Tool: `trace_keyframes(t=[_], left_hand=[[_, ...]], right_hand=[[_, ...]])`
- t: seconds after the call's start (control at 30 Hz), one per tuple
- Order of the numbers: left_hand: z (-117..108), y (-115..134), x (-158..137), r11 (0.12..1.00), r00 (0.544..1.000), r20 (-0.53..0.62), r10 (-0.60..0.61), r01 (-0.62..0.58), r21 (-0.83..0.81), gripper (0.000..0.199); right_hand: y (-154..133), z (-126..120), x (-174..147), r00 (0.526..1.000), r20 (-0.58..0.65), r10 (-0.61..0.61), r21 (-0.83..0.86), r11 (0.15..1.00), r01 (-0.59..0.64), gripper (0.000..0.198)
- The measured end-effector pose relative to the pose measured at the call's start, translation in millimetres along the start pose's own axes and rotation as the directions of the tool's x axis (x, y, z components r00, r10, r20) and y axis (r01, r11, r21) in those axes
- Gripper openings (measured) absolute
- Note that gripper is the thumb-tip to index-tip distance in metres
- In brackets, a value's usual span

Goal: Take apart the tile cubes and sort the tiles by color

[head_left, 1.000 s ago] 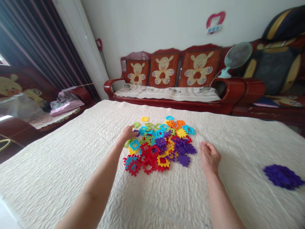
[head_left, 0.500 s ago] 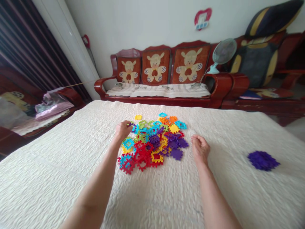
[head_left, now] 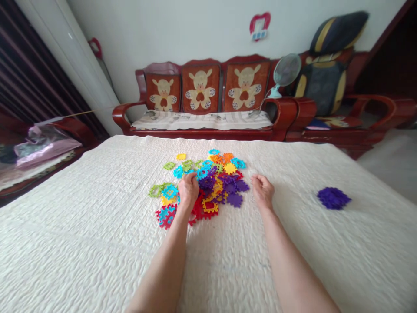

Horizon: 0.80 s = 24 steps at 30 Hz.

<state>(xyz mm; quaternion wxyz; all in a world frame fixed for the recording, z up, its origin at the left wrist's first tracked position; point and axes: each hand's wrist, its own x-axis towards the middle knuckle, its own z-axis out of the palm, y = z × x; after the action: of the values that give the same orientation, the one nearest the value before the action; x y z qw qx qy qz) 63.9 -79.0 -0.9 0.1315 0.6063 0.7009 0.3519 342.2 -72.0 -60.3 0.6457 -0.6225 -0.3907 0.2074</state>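
Note:
A pile of flat plastic interlocking tiles with toothed edges, in red, purple, yellow, blue, green and orange, lies on the quilted cover [head_left: 97,243]. My left hand [head_left: 189,190] is over the left-middle of the pile, fingers closed and pointing down among blue and purple tiles. Whatever its fingertips hold is hidden. Just right of the pile, beside the loose purple tiles [head_left: 233,199], my right hand [head_left: 263,191] is curled closed, and no tile shows in it. Farther right sits a separate heap of purple tiles [head_left: 334,198].
Behind the covered table stands a red wooden sofa [head_left: 202,134] with bear-pattern cushions [head_left: 200,89]. A small fan [head_left: 286,71] stands by its right arm, near a massage chair pad [head_left: 325,84]. A pink plastic bag [head_left: 48,145] lies at the left.
My left hand has moved right, from the pile's left edge to over its middle. Green tiles now lie apart on the left. The view has turned slightly right; my right hand stays beside the pile.

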Motion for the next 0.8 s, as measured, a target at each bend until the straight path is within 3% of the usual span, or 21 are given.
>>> trace_keyframes(t=[0.17,0.33,0.43,0.53,0.63,0.7,0.73,0.8], left_hand=[[11.4,-13.0,-12.1,0.988,0.986,-0.056,0.155,-0.153,0.029,0.038],[15.6,-22.2,-1.9,0.988,0.987,-0.067,0.148,-0.151,-0.029,0.039],[16.7,-23.1,4.0,0.989,0.992,-0.075,0.106,-0.113,-0.093,0.039],[17.4,-23.6,6.7,0.988,0.995,-0.087,0.045,-0.058,-0.146,0.038],[19.5,-24.2,6.9,0.983,0.993,-0.112,0.032,-0.051,-0.179,0.037],[21.7,-24.5,6.4,0.979,0.988,-0.151,0.037,-0.066,-0.192,0.035],[22.9,-24.7,6.1,0.978,0.984,-0.174,0.039,-0.073,-0.197,0.035],[24.8,-25.1,5.9,0.976,0.977,-0.21,0.041,-0.084,-0.201,0.034]], right_hand=[[-10.2,-3.2,-5.6,0.996,0.067,-0.058,-0.077,0.995,0.063,0.043],[-13.9,-6.5,-12.8,0.989,0.078,-0.129,-0.169,0.976,0.14,0.04],[-23.3,-0.7,-15.0,0.966,0.1,-0.24,-0.226,0.94,0.257,0.036],[-45.4,21.4,-16.5,0.873,0.257,-0.415,-0.26,0.84,0.476,0.033],[-68.6,54.9,-18.7,0.691,0.509,-0.514,-0.235,0.688,0.686,0.036],[-76.8,74.0,-20.6,0.59,0.667,-0.456,-0.261,0.599,0.757,0.037],[-78.2,80.4,-21.6,0.566,0.718,-0.405,-0.283,0.574,0.769,0.034],[-77.2,85.0,-23.7,0.566,0.754,-0.334,-0.317,0.57,0.758,0.028]])
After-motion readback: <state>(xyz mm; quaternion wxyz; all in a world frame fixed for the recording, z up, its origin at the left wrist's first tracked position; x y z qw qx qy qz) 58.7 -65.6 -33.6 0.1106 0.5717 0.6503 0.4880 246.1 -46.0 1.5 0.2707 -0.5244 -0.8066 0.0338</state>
